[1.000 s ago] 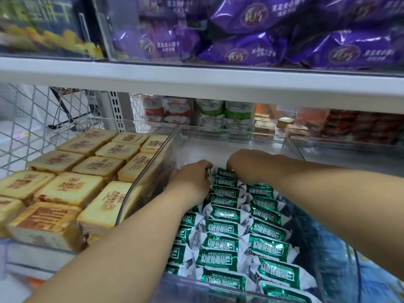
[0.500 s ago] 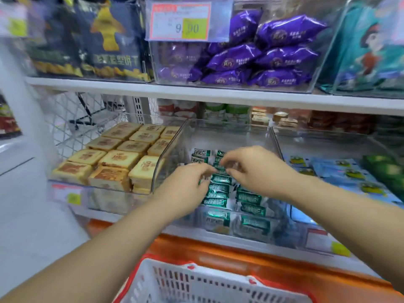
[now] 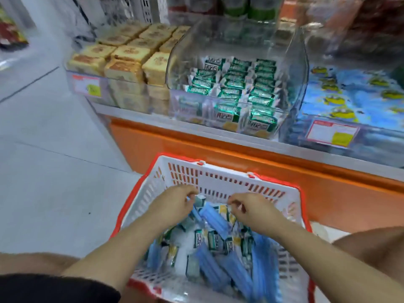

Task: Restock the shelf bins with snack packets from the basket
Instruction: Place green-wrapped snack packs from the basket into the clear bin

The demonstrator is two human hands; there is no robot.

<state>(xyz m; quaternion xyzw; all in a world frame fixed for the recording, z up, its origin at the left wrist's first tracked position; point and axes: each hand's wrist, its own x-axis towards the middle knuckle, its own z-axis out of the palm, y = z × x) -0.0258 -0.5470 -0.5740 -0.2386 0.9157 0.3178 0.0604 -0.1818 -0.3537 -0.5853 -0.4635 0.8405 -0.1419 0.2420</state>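
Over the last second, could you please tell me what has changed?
Both hands drew back from the clear bin and dropped into the basket: the left hand and right hand now curl over loose packets by its far wall; whether they grip any is unclear. The green packets in the bin keep their rows, and the yellow cakes beside them are unchanged.

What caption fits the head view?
Left hand and right hand reach into the basket of snack packets below the clear shelf bin.
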